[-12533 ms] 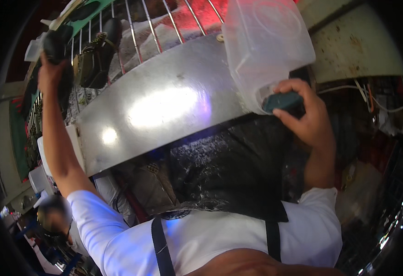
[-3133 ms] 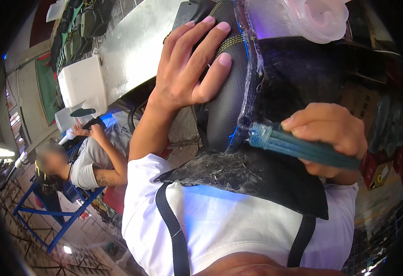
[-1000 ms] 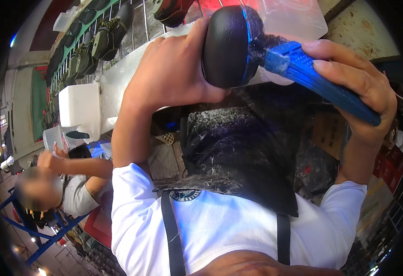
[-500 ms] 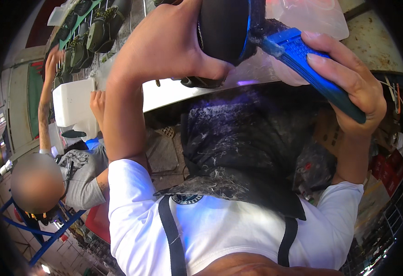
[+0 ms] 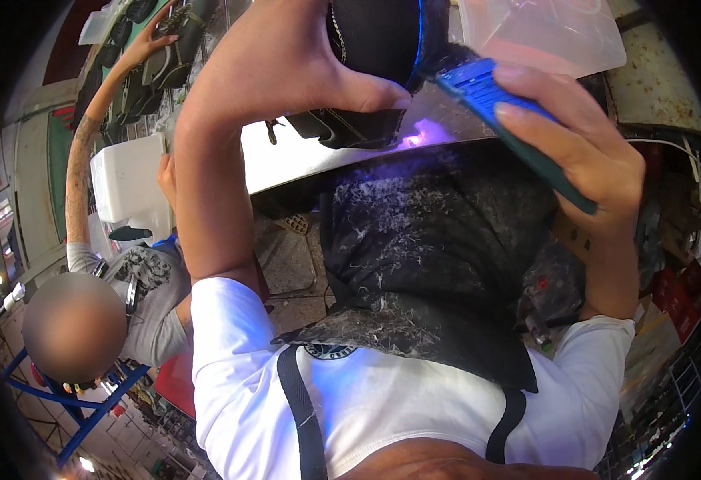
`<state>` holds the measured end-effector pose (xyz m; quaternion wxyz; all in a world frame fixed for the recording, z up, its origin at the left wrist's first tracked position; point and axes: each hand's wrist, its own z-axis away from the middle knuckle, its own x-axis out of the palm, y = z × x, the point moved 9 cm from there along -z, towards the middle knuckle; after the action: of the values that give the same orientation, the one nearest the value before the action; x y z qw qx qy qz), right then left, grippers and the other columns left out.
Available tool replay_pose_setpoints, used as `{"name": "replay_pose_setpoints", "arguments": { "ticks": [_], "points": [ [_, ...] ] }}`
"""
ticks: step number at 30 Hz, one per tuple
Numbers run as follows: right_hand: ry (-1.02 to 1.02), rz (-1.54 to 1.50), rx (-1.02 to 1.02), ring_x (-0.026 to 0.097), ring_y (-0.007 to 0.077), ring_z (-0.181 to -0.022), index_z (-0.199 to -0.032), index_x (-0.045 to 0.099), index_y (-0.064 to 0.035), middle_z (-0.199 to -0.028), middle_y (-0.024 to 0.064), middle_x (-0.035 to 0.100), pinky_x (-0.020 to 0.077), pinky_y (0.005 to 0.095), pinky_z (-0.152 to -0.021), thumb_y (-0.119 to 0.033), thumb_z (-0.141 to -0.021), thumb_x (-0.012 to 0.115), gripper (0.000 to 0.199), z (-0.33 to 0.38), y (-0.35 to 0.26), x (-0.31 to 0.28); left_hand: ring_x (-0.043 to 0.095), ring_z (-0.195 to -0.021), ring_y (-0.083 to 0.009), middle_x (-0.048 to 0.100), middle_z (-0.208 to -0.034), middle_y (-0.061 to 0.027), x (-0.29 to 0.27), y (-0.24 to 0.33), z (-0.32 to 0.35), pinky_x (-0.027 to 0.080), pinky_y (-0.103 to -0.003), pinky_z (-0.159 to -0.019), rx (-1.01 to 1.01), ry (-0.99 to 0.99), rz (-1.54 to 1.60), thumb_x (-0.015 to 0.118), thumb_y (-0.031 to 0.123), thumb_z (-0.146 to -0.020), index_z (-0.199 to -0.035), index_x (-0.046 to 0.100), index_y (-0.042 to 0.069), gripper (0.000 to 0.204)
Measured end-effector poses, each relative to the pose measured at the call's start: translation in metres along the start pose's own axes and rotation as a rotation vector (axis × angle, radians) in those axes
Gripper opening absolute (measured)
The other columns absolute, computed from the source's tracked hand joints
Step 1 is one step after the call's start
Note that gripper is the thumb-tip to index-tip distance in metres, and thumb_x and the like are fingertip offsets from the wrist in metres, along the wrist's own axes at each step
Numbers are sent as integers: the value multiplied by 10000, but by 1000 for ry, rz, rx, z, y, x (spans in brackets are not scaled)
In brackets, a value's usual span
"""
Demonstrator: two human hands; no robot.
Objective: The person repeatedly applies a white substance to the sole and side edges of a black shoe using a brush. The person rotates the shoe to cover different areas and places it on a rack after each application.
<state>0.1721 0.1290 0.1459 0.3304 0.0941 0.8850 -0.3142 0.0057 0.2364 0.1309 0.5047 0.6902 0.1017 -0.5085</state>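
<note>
My left hand [image 5: 286, 76] is closed round a black shoe [image 5: 378, 52] with pale stitching, its thumb pressed on the near side. The shoe is cut off by the upper edge, and bluish light runs down its right side. A blue brush [image 5: 514, 128] with dark bristles is gripped in my right hand [image 5: 586, 136], fingers along the handle. The bristle end is at the shoe's right edge; firm contact cannot be made out. Under the shoe is a bright worktop [image 5: 286, 164] with a violet patch of light.
A translucent plastic tub [image 5: 542, 36] stands at the back right. To the left are a white plastic container [image 5: 130, 180] and a rack of dark shoes [image 5: 178, 56], which a co-worker's hand [image 5: 154, 44] touches. My black apron [image 5: 414, 248] carries pale fluff.
The brush and my right hand have shifted left and slightly down. The shoe in my left hand has moved a little left. The co-worker's hand has reached up to the racked shoes.
</note>
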Motion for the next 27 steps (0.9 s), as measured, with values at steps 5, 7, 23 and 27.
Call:
{"name": "replay_pose_setpoints", "arguments": {
  "ticks": [5, 7, 23, 27],
  "points": [
    [-63, -87, 180, 679, 354, -1054, -1074, 704, 48, -1123, 207, 688, 535, 381, -889, 29, -752, 733, 324, 26, 27, 25, 692, -882, -183, 713, -967, -91, 6, -20, 8, 551, -338, -815, -3, 41, 59, 938, 232, -591, -1159, 603, 3, 698],
    [49, -265, 382, 707, 283, -967, -1115, 680, 52, -1050, 179, 709, 557, 348, -866, 13, -840, 707, 280, 50, 51, 14, 648, -993, -171, 677, -1086, -85, 16, -35, 17, 529, -335, -899, -4, -37, 258, 946, 143, -608, -1236, 539, -12, 764],
    [340, -260, 856, 636, 88, -752, -1054, 704, 8, -862, 49, 708, 505, 231, -690, -161, -865, 768, 261, 114, 93, -17, 647, -1089, -231, 674, -1161, -175, 19, -23, 64, 473, -345, -978, 81, 485, 78, 964, 267, -563, -1388, 459, -57, 1020],
    [162, -204, 698, 606, 68, -676, -1077, 693, 9, -847, 76, 699, 494, 224, -606, -155, -885, 750, 258, 105, 92, -17, 588, -1192, -247, 603, -1290, -198, 19, -30, 69, 427, -362, -1038, 39, 327, 64, 944, 220, -601, -1428, 388, -88, 1044]
  ]
}}
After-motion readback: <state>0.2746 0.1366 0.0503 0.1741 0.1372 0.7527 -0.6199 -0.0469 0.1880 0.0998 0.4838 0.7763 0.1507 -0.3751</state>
